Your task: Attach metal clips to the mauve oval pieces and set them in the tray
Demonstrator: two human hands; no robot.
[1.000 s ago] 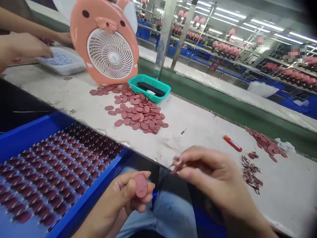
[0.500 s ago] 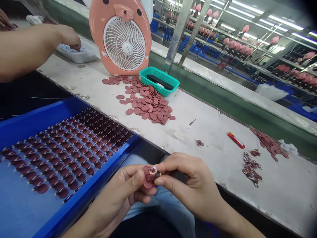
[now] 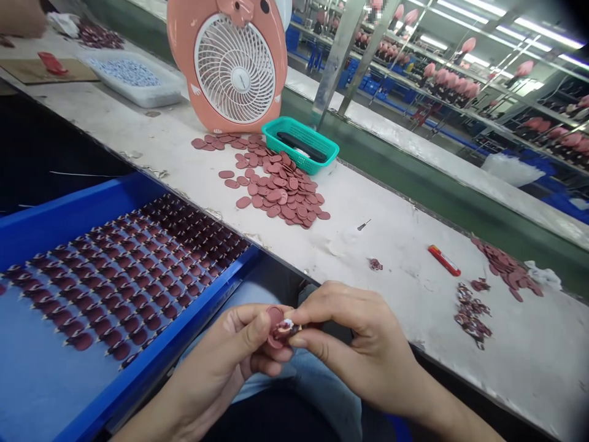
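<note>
Between thumb and fingers, my left hand (image 3: 243,344) pinches a reddish-brown oval disc (image 3: 275,318) above my lap. My right hand (image 3: 350,334) closes thumb and forefinger on a small painted figurine piece (image 3: 286,329), brown with white and dark parts, held against the disc. My fingertips hide part of both, so I cannot tell whether they are joined. On the bench beyond lies a heap of similar oval discs (image 3: 288,193). Several small painted pieces (image 3: 473,316) are clustered at the right, and a single one (image 3: 375,264) lies nearer.
A blue tray (image 3: 184,319) at the left holds rows of figures on discs. A pink fan (image 3: 242,77), a green basket (image 3: 301,144), a white tub (image 3: 133,77), a red-yellow tube (image 3: 444,260) and a thin needle-like tip (image 3: 364,224) stand or lie on the bench. More discs (image 3: 506,267) lie right.
The painted piece has tilted and shifted slightly against the disc in my hands. A co-worker's arm at upper left has withdrawn from the white tub. The view has shifted slightly.
</note>
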